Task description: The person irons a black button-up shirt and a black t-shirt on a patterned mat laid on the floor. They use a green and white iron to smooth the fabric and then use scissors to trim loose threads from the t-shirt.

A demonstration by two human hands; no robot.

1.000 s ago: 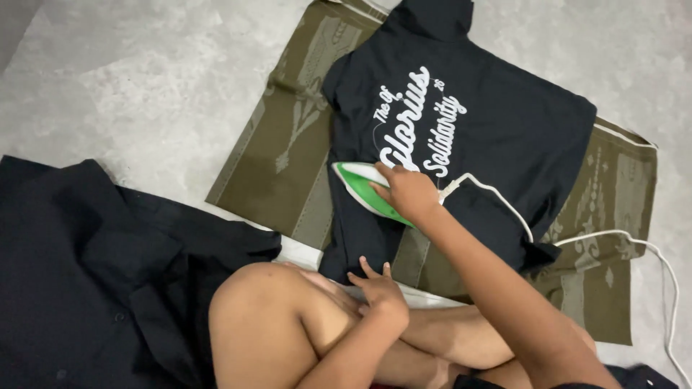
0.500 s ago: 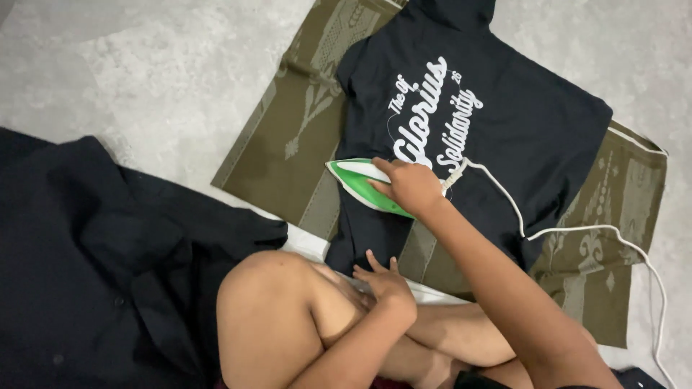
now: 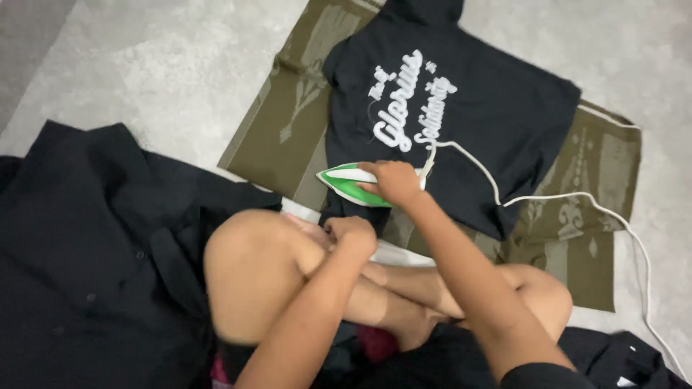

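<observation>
Two hands at work: one idle on the knee, one driving the iron — listed here from left to right.

Dark pile: a heap of black garments (image 3: 86,252) lies crumpled on the floor at the left edge, untouched, well apart from both hands.

Left hand: the left hand (image 3: 352,232) rests on the raised knee, fingers curled loosely inward and holding nothing; a second ago it sat the same way, so it plays no part in the pressing.

Iron: the green-and-white iron (image 3: 349,184) sits sole-down on the lower hem of the shirt, nose pointing left. Against the earlier views it looks to have slid slightly down and left along the hem, though the head camera also shifted.

Right hand: the right hand (image 3: 393,180) is wrapped closed around the iron's handle, fingers fully curled over it.

Shirt: the black printed T-shirt (image 3: 490,115) lies flat, back up, on the olive patterned cloth (image 3: 288,122) — the pass is working the bottom edge, with the upper part looking smooth.

Cord: the white cord (image 3: 577,202) trails from the iron across the shirt and off to the right, slack, with no snag visible.
</observation>
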